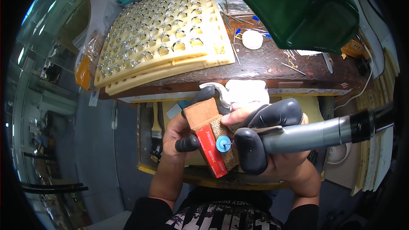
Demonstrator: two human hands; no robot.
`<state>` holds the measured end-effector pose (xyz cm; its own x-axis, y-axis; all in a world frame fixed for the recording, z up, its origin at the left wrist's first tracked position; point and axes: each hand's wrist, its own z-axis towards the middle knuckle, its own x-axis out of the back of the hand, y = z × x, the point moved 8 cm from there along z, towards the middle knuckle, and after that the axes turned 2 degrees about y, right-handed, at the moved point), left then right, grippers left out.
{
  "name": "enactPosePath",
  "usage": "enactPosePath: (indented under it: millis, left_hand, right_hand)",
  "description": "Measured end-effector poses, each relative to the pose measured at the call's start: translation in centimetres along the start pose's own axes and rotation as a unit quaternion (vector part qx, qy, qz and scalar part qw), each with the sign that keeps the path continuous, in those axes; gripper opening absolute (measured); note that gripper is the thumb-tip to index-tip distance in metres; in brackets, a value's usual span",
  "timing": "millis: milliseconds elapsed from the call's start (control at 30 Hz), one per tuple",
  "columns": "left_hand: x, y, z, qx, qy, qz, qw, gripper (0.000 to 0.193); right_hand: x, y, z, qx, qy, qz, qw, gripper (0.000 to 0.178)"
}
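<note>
My left hand (174, 135), with black finger covers, grips a small red and brown cardboard box (216, 155) over the drawer. Its brown flap (202, 114) stands folded out, and a coarse golden-brown strip (231, 160) shows along the side. My right hand (286, 164), also with black covers on some fingers, is closed around a grey rotary handpiece (306, 138). On its thin shaft sits a round blue disc (223, 143), which overlaps the box and the strip; whether it touches them I cannot tell. One bare right fingertip reaches the strip's upper end.
A cream tray (208, 66) of many stone-set rings covers the bench's left. Behind my hands lies a white cloth (247, 91). Thin tools, a white round piece (252, 40) and tweezers (327, 62) lie at right. A green lamp shade (298, 12) hangs above; a brush (156, 121) is in the drawer.
</note>
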<state>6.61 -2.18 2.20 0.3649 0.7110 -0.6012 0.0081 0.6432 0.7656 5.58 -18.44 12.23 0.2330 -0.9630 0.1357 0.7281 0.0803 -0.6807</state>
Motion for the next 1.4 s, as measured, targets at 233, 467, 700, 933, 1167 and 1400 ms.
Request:
enactPosePath:
  millis: [233,467,700,933,1167,1400]
  left_hand:
    - [-0.3,0.2,0.0,-0.005,0.034,0.000,0.999,0.089]
    - [-0.4,0.4,0.1,-0.004,0.066,0.081,0.995,0.094]
    - [-0.6,0.2,0.1,-0.006,0.028,-0.011,1.000,0.090]
    - [-0.1,0.0,-0.1,-0.009,0.025,-0.013,1.000,0.087]
    - [-0.3,0.0,0.0,-0.010,0.024,-0.023,0.999,0.085]
    - [0.5,0.1,-0.2,-0.002,0.057,0.062,0.996,0.095]
  right_hand:
    - [-0.1,0.8,-0.7,-0.136,-0.043,-0.023,0.989,0.019]
    - [-0.1,0.5,-0.3,-0.100,-0.061,-0.048,0.992,0.017]
    - [-0.1,-0.2,0.4,-0.021,-0.007,-0.010,1.000,0.017]
    - [0.0,0.2,-0.2,-0.078,-0.048,-0.024,0.995,0.017]
    - [-0.1,0.1,0.5,-0.042,-0.055,-0.072,0.995,0.019]
    - [0.0,-0.4,0.5,-0.031,-0.038,-0.054,0.997,0.020]
